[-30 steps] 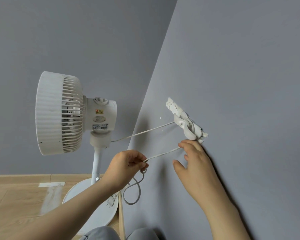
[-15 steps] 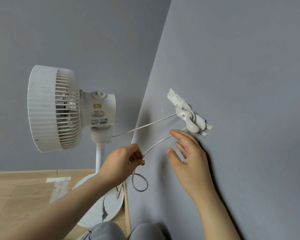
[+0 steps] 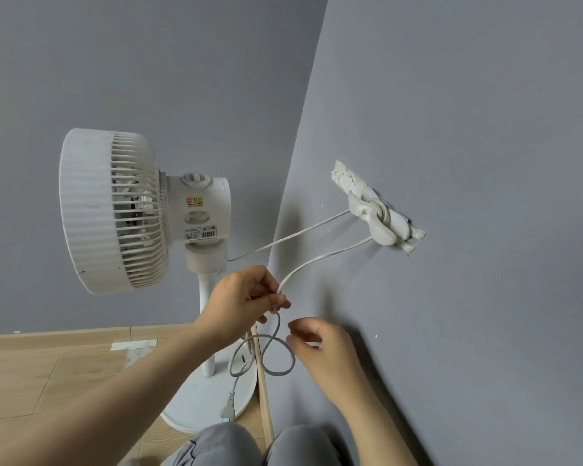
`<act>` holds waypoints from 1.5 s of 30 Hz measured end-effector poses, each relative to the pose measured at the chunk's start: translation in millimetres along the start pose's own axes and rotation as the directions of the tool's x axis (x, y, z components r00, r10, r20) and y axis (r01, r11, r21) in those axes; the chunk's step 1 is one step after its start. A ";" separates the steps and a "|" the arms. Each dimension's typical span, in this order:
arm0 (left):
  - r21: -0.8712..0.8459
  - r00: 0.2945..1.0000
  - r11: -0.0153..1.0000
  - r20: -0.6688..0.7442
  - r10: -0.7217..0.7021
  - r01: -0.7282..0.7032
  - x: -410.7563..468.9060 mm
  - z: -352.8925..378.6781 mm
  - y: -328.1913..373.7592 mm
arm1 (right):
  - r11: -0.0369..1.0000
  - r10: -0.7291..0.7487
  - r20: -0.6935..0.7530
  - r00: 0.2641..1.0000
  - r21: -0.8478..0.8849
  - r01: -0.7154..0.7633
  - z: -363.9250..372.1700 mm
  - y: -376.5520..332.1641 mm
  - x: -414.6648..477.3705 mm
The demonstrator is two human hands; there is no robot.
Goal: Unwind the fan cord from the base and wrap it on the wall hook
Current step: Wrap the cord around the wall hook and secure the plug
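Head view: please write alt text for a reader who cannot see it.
A left hand pinches a white cord that runs up to a wall hook, where it is already wrapped; the right hand is close beside the slack loop below. A white fan stands at left, the plug showing against its base.

White cord wound round the wall hook, three o'clock of the fan; plug dangles over the base

The person wore grey trousers, the soft cloth creased over both knees at the bottom of the view. The left forearm and right forearm were bare to the picture's edge. The left hand and right hand were bare too, the right one's fingers blurred.
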State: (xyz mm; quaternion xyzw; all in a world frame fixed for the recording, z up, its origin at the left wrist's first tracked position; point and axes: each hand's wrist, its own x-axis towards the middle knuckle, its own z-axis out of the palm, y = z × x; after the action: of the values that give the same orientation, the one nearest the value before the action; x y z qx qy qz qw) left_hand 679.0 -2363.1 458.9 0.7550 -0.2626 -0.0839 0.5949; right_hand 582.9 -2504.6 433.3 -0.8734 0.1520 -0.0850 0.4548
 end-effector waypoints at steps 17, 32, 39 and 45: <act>-0.131 1.000 0.991 -0.009 -0.030 0.028 1.8 -6.3 4.7 | 0.955 -0.014 0.056 0.998 0.296 -0.003 15.6 -10.9 9.4; 0.064 0.990 0.993 -0.092 0.102 -0.096 11.2 -21.6 -1.4 | 0.574 0.524 0.129 0.842 0.677 -0.461 25.5 26.1 24.3; 0.271 0.988 0.953 -0.032 0.152 -0.137 9.0 -32.1 3.0 | 0.572 0.564 0.081 0.822 0.680 -0.459 30.1 27.0 32.2; 0.127 1.000 0.992 -0.019 0.018 -0.016 10.6 -33.7 -7.8 | 0.730 0.452 -0.013 0.892 0.581 -0.361 23.4 19.5 29.4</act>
State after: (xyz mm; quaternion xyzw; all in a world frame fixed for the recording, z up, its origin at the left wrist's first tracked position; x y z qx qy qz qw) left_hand 705.1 -2338.4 462.9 0.7897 -0.2678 -0.0546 0.5492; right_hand 613.6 -2507.2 404.2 -0.6352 0.3421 -0.0911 0.6864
